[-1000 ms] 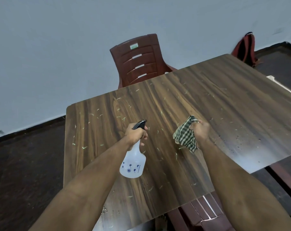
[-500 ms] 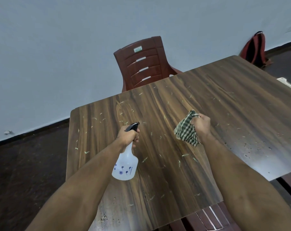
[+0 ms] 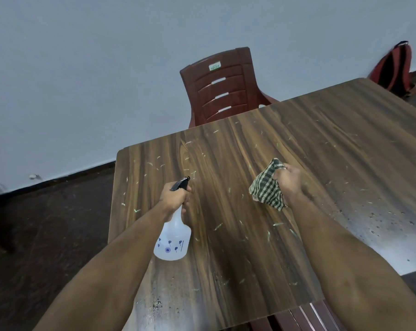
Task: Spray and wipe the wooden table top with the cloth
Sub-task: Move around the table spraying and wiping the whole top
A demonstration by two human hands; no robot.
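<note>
- At about 6 o'clock, nearest the camera, the slats of a dark red chair seat (image 3: 307,316) show below the near edge of the table.
- The wooden table top (image 3: 238,259) fills the middle and right of the view; droplets bead near its near-left edge at 7 o'clock and on the glare patch at 3 o'clock.
- Pale green shreds (image 3: 218,226) lie scattered over most of the wood.
- Both bare forearms reach in from the bottom corners, toward 12 o'clock.
- The spray bottle (image 3: 173,242), white and translucent with small blue flower prints, hangs tilted above the table at about 8 o'clock of centre, its black nozzle pointing away from the person.
- The left hand (image 3: 174,199) grasps the bottle's neck, fingers curled round it just under the black trigger head.
- The right hand (image 3: 289,181) is clenched round a bunched green-and-white checked cloth (image 3: 265,187), which hangs to the left of the fist at about 2 o'clock of centre; whether it touches the wood cannot be told.
- Past the far edge, at 12 o'clock, a dark red plastic chair (image 3: 222,89) faces the table against a pale wall.
- At 2 o'clock, far off, a red backpack (image 3: 393,68) leans against that wall on the dark floor.
</note>
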